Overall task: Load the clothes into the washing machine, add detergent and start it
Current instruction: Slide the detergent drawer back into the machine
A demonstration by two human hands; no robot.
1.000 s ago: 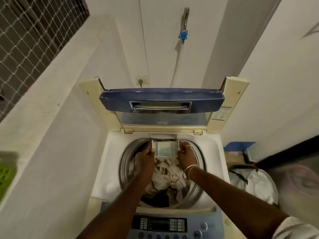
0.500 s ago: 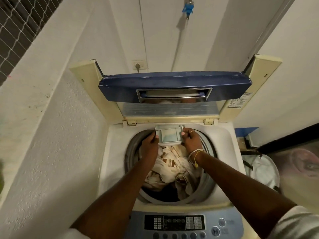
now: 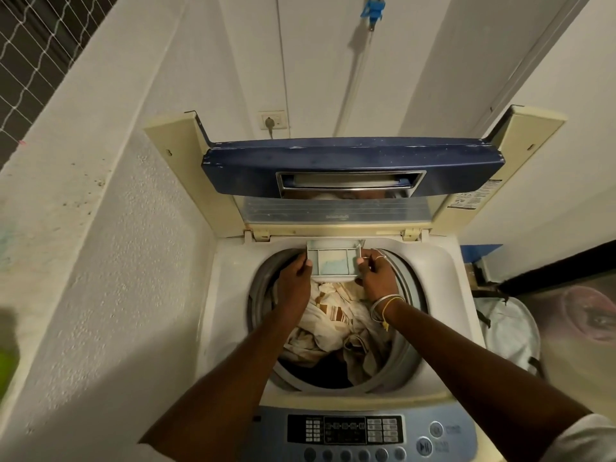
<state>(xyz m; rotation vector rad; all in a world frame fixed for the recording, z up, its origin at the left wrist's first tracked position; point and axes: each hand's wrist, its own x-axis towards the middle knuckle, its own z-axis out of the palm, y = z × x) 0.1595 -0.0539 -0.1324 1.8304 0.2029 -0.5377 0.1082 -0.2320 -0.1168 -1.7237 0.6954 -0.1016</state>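
A top-loading washing machine (image 3: 230, 295) stands with its blue lid (image 3: 350, 163) folded up at the back. Cream and brown striped clothes (image 3: 330, 325) fill the drum. At the drum's far rim a small grey detergent drawer (image 3: 333, 260) sticks out, with pale blue powder in it. My left hand (image 3: 295, 280) grips the drawer's left side and my right hand (image 3: 378, 273) grips its right side. The control panel (image 3: 363, 431) with buttons lies at the near edge.
A rough white wall (image 3: 110, 261) runs close along the left. A socket with a plug (image 3: 272, 121) and a blue tap (image 3: 372, 10) are on the back wall. A white laundry bag (image 3: 510, 328) sits on the floor to the right.
The view has moved closer and tilted down over the machine. The detergent drawer has slid back toward the rim, with both hands still on its sides.
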